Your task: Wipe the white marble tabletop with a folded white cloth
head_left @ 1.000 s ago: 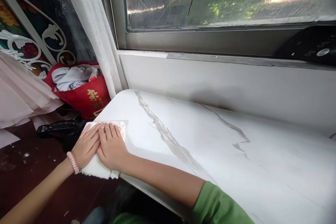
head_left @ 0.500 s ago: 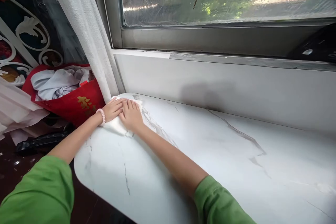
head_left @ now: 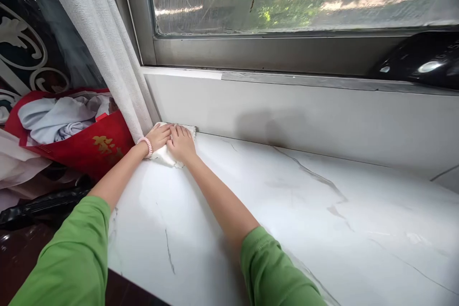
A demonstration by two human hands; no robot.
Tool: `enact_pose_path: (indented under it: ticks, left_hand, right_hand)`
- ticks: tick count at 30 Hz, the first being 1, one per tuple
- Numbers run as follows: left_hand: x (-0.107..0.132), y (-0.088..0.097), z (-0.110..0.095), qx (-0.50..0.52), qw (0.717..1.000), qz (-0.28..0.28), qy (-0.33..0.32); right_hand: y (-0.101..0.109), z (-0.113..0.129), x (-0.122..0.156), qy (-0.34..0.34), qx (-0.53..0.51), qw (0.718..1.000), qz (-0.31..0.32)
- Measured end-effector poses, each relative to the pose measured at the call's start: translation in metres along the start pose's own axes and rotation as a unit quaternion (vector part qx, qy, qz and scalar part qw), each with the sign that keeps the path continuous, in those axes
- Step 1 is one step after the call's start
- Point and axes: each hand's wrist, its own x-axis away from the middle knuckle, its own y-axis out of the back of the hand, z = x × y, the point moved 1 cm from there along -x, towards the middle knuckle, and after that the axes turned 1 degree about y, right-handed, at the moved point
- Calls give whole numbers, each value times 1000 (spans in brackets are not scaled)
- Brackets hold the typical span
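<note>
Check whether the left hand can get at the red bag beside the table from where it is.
Probably yes: the left hand lies flat on the white cloth at the corner of the table, and the red bag stands just past that edge. Only the curtain hangs close by.

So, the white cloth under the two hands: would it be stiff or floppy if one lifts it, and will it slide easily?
Probably floppy: the white cloth lies crumpled and flattened under the left hand and right hand. It likely slides easily, since the marble tabletop looks smooth and glossy.
</note>
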Motion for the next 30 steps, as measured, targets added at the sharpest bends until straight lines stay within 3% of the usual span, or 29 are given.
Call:
enact_pose_path:
  ticks: [5,14,19,24,30]
  left_hand:
    - [34,-1,-20,-22,1000,-17,3]
    - [186,23,-108,-53,996,-75,20]
    - [243,37,-154,-56,996,-70,12]
    - [256,40,-170,-44,996,-73,23]
    - [233,35,-156,-25,998,-44,31]
  right_hand:
    - [9,14,30,24,0,1000,12]
    - [41,77,140,161,-68,983,58]
    - [60,109,195,178,-88,977,75]
    - [69,121,210,183,-81,974,106]
    - [68,115,190,127,-52,978,154]
